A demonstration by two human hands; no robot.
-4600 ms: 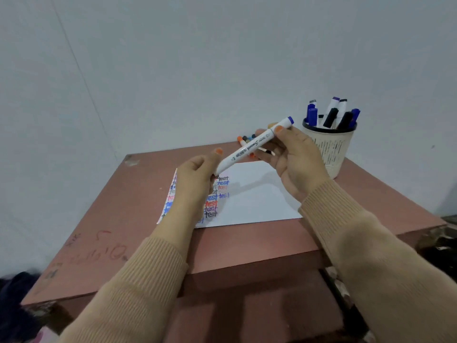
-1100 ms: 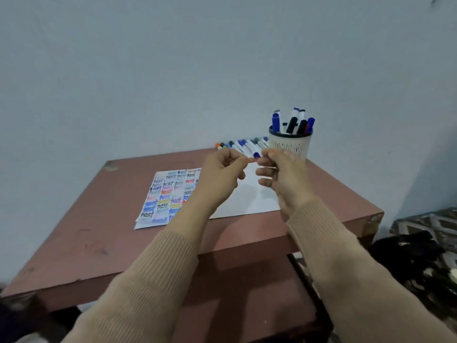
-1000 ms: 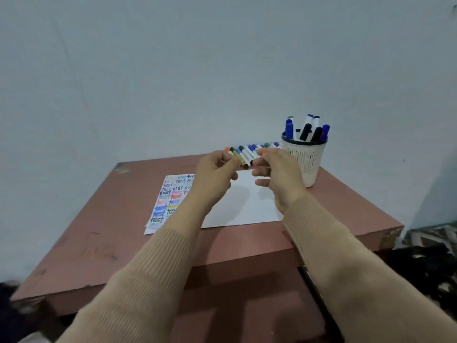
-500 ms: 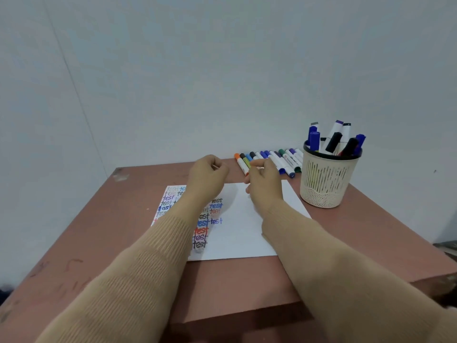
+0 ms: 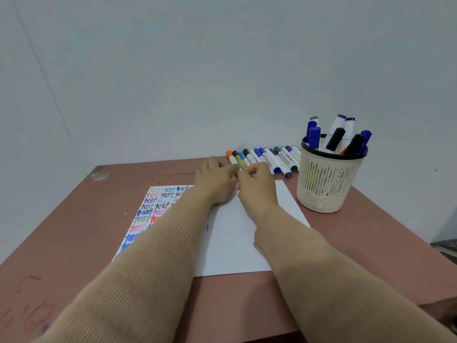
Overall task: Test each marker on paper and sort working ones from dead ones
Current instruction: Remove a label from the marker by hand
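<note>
A row of several capped markers (image 5: 269, 158) lies along the table's back edge. An olive-green marker (image 5: 239, 160) near its left end points toward me. My right hand (image 5: 257, 188) has its curled fingers pinching that marker's near end. My left hand (image 5: 214, 181) rests beside it on the sheet's far edge, and its fingers reach toward the same spot with the tips hidden. The white paper (image 5: 232, 243) under my forearms carries columns of coloured "test" marks (image 5: 154, 206) on its left side. A cream mesh cup (image 5: 326, 184) at the right holds several more markers (image 5: 336, 137).
The reddish-brown table (image 5: 74, 219) stands against a pale wall and has scribbles near its front left corner. The cup sits close to the paper's right edge. Dark clutter shows beyond the table's right side.
My view has dropped and moved nearer to the table. Both hands went forward from above the paper to the marker row and came together at the olive-green marker.
</note>
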